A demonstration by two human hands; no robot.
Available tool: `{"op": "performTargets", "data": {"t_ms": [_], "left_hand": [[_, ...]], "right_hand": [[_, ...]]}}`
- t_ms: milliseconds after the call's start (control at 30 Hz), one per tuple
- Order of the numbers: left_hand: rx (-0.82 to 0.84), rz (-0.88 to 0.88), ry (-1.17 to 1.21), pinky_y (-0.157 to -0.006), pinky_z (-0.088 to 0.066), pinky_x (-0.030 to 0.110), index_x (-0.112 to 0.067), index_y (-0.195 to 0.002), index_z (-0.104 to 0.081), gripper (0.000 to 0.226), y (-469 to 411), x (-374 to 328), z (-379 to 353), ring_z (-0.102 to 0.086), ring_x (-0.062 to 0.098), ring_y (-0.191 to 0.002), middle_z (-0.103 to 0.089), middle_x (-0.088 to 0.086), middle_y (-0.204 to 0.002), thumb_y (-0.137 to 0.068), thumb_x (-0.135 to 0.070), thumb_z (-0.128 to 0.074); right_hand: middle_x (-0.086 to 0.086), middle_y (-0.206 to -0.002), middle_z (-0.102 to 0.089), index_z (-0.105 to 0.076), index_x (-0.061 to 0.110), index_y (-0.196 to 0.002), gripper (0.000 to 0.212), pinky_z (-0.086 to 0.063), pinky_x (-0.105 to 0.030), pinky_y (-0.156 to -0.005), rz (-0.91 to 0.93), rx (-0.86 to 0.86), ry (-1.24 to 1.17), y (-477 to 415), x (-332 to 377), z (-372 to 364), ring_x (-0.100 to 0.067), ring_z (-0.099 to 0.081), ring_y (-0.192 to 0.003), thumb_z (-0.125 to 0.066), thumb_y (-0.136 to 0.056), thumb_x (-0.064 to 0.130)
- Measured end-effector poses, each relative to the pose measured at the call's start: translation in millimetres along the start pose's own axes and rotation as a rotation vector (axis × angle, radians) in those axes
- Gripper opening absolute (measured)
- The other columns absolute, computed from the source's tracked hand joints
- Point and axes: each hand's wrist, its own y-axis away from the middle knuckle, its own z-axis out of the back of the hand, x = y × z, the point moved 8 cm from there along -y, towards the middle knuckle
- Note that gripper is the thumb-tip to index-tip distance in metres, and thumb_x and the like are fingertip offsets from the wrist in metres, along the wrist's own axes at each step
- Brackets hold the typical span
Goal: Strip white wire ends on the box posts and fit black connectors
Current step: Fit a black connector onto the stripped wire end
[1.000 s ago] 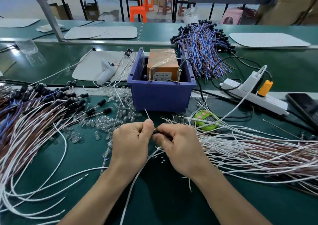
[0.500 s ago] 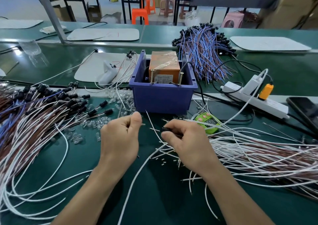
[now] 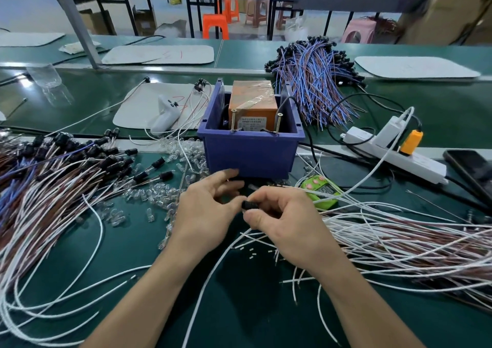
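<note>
Phone (image 3: pixel 471 169) (right edge) cut off

We see a green workbench (image 3: pixel 239 307) carrying a blue box (image 3: pixel 251 152), loose white wires (image 3: pixel 399 230), clear bulbs (image 3: pixel 157 196), a white power strip (image 3: pixel 394 153) and a phone (image 3: pixel 471 169).

Bare green counter (image 3: pixel 239 307) lay open only in the near strip between and just ahead of the person's forearms, crossed by a few loose white wires (image 3: pixel 202 289). To the left a heap of connector-tipped wires (image 3: pixel 53 177) and scattered clear bulbs (image 3: pixel 149 198) blocked the way; to the right a thick sheaf of white and brown wires (image 3: pixel 399 236) did the same. Straight ahead the blue box (image 3: pixel 250 153) stood as a wall just beyond both hands, with a power strip (image 3: pixel 394 153) to its right.
</note>
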Motion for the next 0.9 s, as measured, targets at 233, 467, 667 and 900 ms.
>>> {"op": "performTargets", "data": {"t_ms": [233,467,667,900], "left_hand": [[-0.303,-0.072,-0.254,-0.082,-0.05,0.009,-0.036,-0.098,-0.078,0.028,1.1,-7.9,48.4,-0.068,-0.008,-0.083,-0.075,-0.025,-0.081,-0.084,-0.011,-0.075],[-0.344,0.017,-0.746,-0.101,-0.037,0.04,-0.031,-0.112,-0.079,0.023,-1.9,-0.7,68.1,-0.058,0.032,-0.114,-0.073,0.011,-0.114,-0.089,-0.031,-0.073],[-0.363,-0.024,-0.794,-0.098,-0.033,0.039,-0.029,-0.099,-0.081,0.016,-2.3,0.6,64.6,-0.058,0.027,-0.113,-0.075,0.006,-0.106,-0.091,-0.038,-0.071],[-0.338,-0.044,-0.816,-0.095,-0.025,0.034,-0.035,-0.093,-0.079,0.021,-2.3,3.5,60.6,-0.056,0.023,-0.115,-0.073,0.002,-0.107,-0.089,-0.053,-0.069]], "right_hand": [[0.008,-0.062,-0.063,-0.072,0.031,-0.086,0.007,-0.043,-0.018,-0.055,-0.048,0.025,0.033,1.8,-2.2,-3.2,-0.001,-0.051,-0.055,-0.076,-0.081,0.027],[0.008,-0.071,-0.07,-0.077,0.023,-0.083,0.026,-0.049,-0.017,-0.065,-0.108,0.028,-0.233,1.2,0.5,3.0,-0.004,-0.063,-0.067,-0.076,-0.08,-0.003],[-0.012,-0.075,-0.072,-0.077,0.01,-0.077,0.036,-0.053,-0.022,-0.069,-0.049,0.072,-0.593,1.2,9.4,16.1,-0.016,-0.068,-0.073,-0.069,-0.073,-0.024],[-0.012,-0.075,-0.07,-0.077,0.008,-0.075,0.026,-0.054,-0.023,-0.074,-0.066,0.109,-0.791,1.2,7.8,13.0,-0.018,-0.068,-0.075,-0.068,-0.072,-0.016]]}}
